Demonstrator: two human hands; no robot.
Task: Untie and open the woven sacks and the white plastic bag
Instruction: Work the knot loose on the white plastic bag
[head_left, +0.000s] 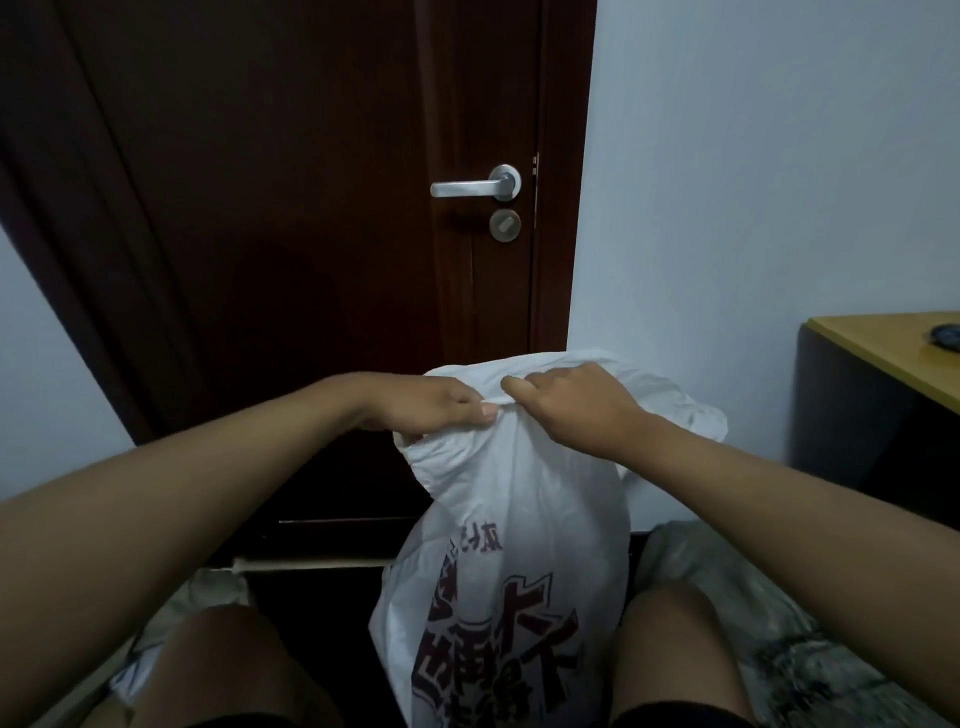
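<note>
A pale wall (36, 332) shows at the far left, cut by the slanting frame of a dark brown door (291, 208) that fills the middle of the view. The door carries a silver lever handle (475, 186) with a round lock plate (505, 225) just below it. To the right runs more pale wall, and at the right edge the corner of a yellow-topped desk (883, 353) with a dark side panel; a small dark object (946, 335) lies on the top, too blurred to identify.

Low in the frame, the person's bare knees sit to either side of the white plastic bag (519, 519), which stands upright between them and bears dark red printed characters on its front. Pale crumpled material (218, 597) lies at lower left, and a greyish, dimly lit heap (753, 597) at lower right, possibly woven sacks, though the light is too poor to be sure.

The left hand (431, 405) pinches the gathered neck of the bag, thumb pressed against the bunched plastic. Just beside it, the right hand (566, 400) grips the same bunched top, fingers curled over the plastic. The two hands nearly touch at the neck. The bag's mouth is bunched closed, so its contents are hidden.
</note>
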